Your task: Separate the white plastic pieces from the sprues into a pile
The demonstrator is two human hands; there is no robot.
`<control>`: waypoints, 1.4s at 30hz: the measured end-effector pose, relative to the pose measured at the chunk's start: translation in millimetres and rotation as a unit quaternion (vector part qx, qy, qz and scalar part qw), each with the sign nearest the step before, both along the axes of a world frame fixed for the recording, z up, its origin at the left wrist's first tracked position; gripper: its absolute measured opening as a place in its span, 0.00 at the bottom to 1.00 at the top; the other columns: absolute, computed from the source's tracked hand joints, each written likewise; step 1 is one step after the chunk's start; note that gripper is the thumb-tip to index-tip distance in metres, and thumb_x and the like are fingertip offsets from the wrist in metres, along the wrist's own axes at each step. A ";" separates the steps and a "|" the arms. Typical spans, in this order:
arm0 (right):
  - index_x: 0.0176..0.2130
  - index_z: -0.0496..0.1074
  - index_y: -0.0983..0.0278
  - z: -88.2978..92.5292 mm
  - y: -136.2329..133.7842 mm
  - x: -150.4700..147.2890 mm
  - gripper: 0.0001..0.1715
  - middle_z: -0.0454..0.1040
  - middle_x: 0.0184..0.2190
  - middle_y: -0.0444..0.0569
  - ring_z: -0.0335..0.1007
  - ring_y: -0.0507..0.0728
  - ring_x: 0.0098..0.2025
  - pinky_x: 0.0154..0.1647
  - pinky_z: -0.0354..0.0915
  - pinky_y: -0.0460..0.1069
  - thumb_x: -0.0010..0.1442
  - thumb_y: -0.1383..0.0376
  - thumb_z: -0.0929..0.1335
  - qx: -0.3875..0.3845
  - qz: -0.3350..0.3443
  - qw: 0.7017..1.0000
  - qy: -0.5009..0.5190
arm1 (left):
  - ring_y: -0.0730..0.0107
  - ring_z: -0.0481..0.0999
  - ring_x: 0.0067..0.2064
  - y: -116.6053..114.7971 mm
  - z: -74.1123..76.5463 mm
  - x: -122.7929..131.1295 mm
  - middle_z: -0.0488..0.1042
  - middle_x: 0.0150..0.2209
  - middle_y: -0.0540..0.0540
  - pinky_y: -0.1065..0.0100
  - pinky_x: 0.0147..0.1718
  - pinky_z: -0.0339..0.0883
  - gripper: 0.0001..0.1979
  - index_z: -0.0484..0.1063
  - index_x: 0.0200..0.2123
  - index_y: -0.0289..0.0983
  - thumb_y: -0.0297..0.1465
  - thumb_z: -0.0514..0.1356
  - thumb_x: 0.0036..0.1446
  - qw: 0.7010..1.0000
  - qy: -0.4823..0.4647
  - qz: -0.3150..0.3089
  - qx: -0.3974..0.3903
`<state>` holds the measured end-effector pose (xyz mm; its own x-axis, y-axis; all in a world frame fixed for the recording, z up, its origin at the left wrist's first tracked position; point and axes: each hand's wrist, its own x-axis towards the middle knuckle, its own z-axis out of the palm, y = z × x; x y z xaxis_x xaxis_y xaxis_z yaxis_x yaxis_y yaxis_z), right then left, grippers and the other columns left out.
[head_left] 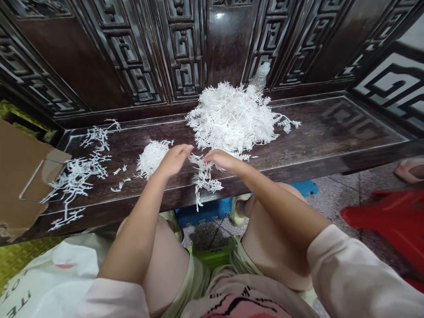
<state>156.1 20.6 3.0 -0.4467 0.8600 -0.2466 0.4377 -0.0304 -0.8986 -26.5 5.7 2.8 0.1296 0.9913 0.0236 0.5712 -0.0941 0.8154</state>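
My left hand is at the bench's front part, its fingers bent together; what lies between them, if anything, is hidden. Close to its right, my right hand pinches a white branched sprig, which hangs down over the bench edge. Behind both hands rises a big heap of white branched sprigs. Beside my left hand sits a smaller pile of short white pieces. Farther left, bare-looking white branched stems lie loose, with a few small bits between.
The dark wooden bench has a carved back panel. A clear bottle with a white cap stands behind the heap. At left are a cardboard box and a white bag. A red plastic stool stands at right.
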 end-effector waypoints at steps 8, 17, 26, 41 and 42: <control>0.17 0.66 0.67 12.7 -4.2 1.8 0.08 0.64 0.20 0.44 0.54 0.50 0.25 0.29 0.50 0.47 0.41 0.64 0.62 -0.025 -0.006 1.000 0.003 | 0.66 0.68 0.31 -11.2 11.4 16.3 0.71 0.26 0.46 0.68 0.33 0.55 0.14 0.73 0.22 0.39 0.37 0.52 0.52 0.979 0.174 -0.091 0.061; 0.19 0.67 0.67 14.4 -4.7 1.4 0.06 0.68 0.22 0.47 0.60 0.50 0.27 0.29 0.54 0.45 0.41 0.69 0.61 -0.007 -0.012 0.993 -0.117 | 0.69 0.68 0.30 -8.2 15.4 5.4 0.72 0.27 0.47 0.69 0.32 0.57 0.16 0.70 0.20 0.36 0.39 0.52 0.52 0.980 0.171 -0.093 0.043; 0.26 0.71 0.70 6.1 19.9 33.0 0.10 0.70 0.26 0.53 0.63 0.54 0.29 0.30 0.56 0.47 0.45 0.71 0.61 0.074 -0.153 0.950 -0.261 | 0.73 0.68 0.29 -10.6 24.9 -32.1 0.71 0.26 0.49 0.71 0.31 0.60 0.16 0.70 0.22 0.35 0.39 0.51 0.51 0.992 0.025 0.101 0.072; 0.19 0.69 0.68 0.4 2.4 3.7 0.11 0.70 0.24 0.47 0.61 0.51 0.30 0.34 0.54 0.46 0.45 0.65 0.62 -0.005 -0.008 0.999 -0.036 | 0.62 0.71 0.37 9.8 -27.1 -60.0 0.72 0.40 0.41 0.66 0.34 0.61 0.27 0.61 0.52 0.34 0.42 0.51 0.51 0.966 0.191 0.154 -0.083; 0.19 0.70 0.68 0.1 3.4 4.7 0.11 0.70 0.24 0.47 0.60 0.51 0.30 0.34 0.53 0.46 0.45 0.65 0.62 -0.006 -0.013 0.999 -0.042 | 0.63 0.71 0.37 8.0 -20.2 -49.1 0.72 0.40 0.43 0.67 0.35 0.61 0.24 0.64 0.49 0.37 0.43 0.48 0.53 0.978 0.157 0.118 -0.076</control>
<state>160.8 24.0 3.1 -0.4010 0.8683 -0.2919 0.5107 -0.0526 -0.8581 -75.5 13.7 -17.4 -0.1256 0.9834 -0.1311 0.7866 0.1793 0.5909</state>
